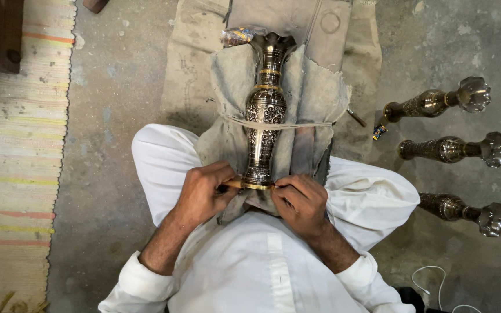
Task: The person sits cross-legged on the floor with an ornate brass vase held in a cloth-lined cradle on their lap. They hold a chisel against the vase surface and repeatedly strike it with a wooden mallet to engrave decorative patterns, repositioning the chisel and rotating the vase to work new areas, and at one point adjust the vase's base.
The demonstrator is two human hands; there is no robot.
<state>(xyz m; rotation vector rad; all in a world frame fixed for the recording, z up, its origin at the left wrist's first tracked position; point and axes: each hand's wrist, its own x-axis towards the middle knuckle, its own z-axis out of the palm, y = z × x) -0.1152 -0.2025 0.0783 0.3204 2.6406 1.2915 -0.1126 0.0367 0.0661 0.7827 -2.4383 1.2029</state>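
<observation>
An engraved metal vase [267, 110] lies lengthwise on a grey cloth [314, 95] in my lap, mouth pointing away, tied down by a thin cord across its belly. My left hand [204, 194] is closed around a small wooden-handled tool [233, 184] whose tip meets the gold band at the vase's base. My right hand [301, 200] pinches the same base rim from the other side.
Three similar engraved vases [442, 103] [456, 149] [465, 210] lie on the concrete floor at the right. A striped woven mat [13, 162] covers the left. A sack cloth [192, 64] lies under the work. A white cable [430, 287] is at lower right.
</observation>
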